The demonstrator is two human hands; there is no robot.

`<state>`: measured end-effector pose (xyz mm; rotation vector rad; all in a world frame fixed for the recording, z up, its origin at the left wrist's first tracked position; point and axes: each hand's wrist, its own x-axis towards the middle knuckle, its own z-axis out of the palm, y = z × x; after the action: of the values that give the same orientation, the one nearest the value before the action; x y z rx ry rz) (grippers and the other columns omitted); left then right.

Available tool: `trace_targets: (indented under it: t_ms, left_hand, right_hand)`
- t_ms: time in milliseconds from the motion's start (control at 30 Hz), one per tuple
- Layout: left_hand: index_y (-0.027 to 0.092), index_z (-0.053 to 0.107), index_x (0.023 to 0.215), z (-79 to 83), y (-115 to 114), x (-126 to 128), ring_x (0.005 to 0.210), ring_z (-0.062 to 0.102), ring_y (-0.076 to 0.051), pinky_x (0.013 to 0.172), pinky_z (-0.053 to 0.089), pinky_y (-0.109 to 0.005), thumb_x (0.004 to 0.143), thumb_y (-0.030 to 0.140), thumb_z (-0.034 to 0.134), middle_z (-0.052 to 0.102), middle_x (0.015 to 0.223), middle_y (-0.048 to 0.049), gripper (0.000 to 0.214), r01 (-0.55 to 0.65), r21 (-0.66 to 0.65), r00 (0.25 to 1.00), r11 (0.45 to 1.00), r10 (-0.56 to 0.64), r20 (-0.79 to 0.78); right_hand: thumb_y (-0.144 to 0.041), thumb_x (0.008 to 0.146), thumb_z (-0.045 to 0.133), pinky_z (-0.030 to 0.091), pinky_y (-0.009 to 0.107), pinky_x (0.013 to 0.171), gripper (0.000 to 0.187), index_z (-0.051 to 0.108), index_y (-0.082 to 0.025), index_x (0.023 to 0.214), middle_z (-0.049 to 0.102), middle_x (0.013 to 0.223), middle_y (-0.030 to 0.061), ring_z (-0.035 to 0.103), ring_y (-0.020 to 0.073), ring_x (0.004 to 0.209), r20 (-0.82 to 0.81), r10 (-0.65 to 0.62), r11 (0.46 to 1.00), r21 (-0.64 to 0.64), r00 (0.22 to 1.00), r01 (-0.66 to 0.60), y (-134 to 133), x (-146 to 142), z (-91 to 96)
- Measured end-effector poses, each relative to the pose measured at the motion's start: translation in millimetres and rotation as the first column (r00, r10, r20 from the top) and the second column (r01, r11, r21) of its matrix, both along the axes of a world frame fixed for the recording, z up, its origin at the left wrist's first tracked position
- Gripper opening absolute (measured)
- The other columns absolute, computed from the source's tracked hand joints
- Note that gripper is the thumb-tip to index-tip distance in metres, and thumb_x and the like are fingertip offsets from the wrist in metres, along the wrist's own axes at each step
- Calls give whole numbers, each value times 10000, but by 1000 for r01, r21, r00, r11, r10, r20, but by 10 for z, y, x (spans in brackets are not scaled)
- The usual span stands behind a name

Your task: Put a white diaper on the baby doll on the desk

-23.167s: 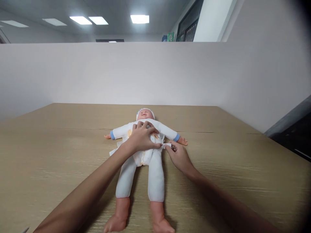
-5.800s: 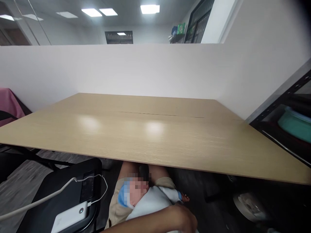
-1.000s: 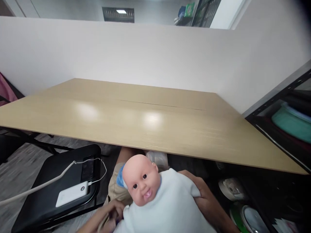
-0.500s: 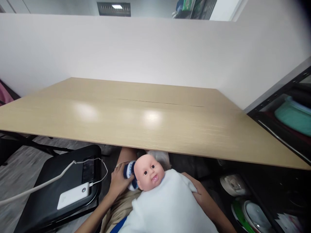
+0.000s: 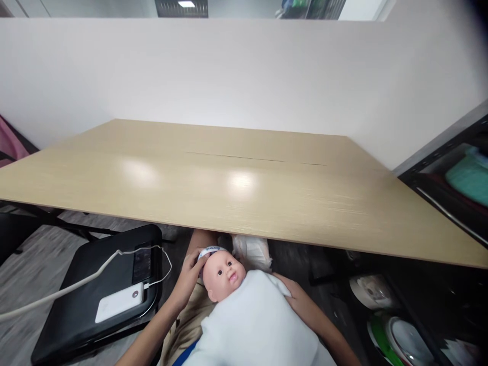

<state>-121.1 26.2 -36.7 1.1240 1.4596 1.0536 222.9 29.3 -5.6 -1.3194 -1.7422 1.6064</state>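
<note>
A baby doll (image 5: 223,274) wrapped in a white cloth (image 5: 255,325) lies on my lap, below the near edge of the table. My left hand (image 5: 189,278) grips a small white and blue cap (image 5: 209,250) and holds it against the top of the doll's head. My right hand (image 5: 295,300) clasps the wrapped doll at its shoulder on the right side, with the fingers curled over the cloth.
A wide light-wood table (image 5: 244,183) spans the view, with a white partition behind it. A black chair (image 5: 91,300) at the left carries a white power bank (image 5: 118,305) with a cable. Bowls (image 5: 396,340) sit on dark shelving at the lower right.
My left hand has lifted the cap from beside the doll's head up onto its crown. The doll has shifted slightly away from me and lower in view. My right hand stays on the cloth.
</note>
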Motion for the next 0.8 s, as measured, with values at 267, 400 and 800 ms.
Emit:
trace_targets:
  t_ms: [267, 400, 800]
  left_hand:
    - [262, 577, 1477, 447, -355, 238, 1318, 674, -313, 1118, 553, -406, 981, 620, 721, 685, 1480, -120, 629, 54, 79, 998, 995, -52, -37]
    - [293, 501, 1521, 531, -433, 370, 1411, 615, -326, 1194, 507, -446, 963, 593, 761, 611, 1548, -132, 685, 17, 164, 999, 986, -10, -47]
    - [302, 477, 1528, 548, -466, 411, 1491, 533, -379, 1246, 456, -528, 982, 621, 736, 522, 1599, -155, 683, -21, 354, 998, 935, 41, -48]
  right_hand:
    - [-264, 859, 614, 548, 371, 838, 186, 742, -236, 991, 797, 976, 24, 718, 281, 951, 117, -20, 999, 49, 993, 14, -60, 6, 175]
    - [-377, 893, 696, 495, 496, 1185, 532, 728, -268, 1413, 727, 1495, 100, 663, 355, 1366, 24, -45, 998, 50, 999, 43, -89, 76, 357]
    - [-536, 1046, 672, 573, 468, 1068, 504, 724, -265, 1468, 799, 1149, 79, 756, 270, 1109, -228, -65, 997, -42, 971, 57, 340, -556, 287]
